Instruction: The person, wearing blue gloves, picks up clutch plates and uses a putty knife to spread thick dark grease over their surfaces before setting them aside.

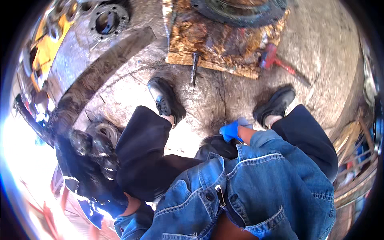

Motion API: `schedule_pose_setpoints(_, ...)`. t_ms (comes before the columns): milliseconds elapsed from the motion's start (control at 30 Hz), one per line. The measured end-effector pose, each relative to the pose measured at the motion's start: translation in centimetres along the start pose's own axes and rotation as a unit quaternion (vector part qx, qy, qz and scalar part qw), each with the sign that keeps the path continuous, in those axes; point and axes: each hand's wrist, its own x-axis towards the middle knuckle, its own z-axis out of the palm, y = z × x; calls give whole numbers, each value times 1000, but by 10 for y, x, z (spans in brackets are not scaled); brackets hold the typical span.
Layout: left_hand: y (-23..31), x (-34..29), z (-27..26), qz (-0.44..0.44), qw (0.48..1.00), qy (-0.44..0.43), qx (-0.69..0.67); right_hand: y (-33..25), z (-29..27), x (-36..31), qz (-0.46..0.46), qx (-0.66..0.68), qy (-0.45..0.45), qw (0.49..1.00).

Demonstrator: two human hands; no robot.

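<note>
My right hand (233, 131), in a blue glove, hangs low between my knees, beside a dark rounded object (216, 146). Its fingers are partly hidden, and I cannot make out whether anything is in them. On the lower left, my left forearm (132, 205) reaches out toward a cluster of dark, shiny, greasy parts (90, 176). Dark shapes and glare there hide the fingers of that hand. In front of my feet lies a worn, oily wooden block (224, 44) with a large dark metal ring (244, 18) on top.
A red-headed hammer (270, 57) rests by the block's right corner. A dark metal pin (194, 70) sticks out at its front edge. To the left are a long curved dark strip (100, 72), a round flange (108, 22) and a yellow object (50, 50). Slats and scraps (358, 160) lie right.
</note>
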Motion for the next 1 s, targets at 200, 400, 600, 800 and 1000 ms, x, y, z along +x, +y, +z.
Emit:
schedule_pose_setpoints(200,-10,-30,32,25,998,-24,-46,53,10,1,91,53,-72,992)
schedule_pose_setpoints(400,-1,-34,80,127,984,-94,-85,61,2,9,32,-203,-50,977)
schedule_pose_setpoints(600,40,-50,120,285,944,-151,-72,15,-113,-86,-29,-12,200,979)
schedule_pose_setpoints(800,54,-60,142,227,963,-145,-30,-185,-177,-241,-203,215,502,813)
schedule_pose_setpoints(1000,16,13,297,352,909,131,182,-270,-143,-294,-258,345,460,776)
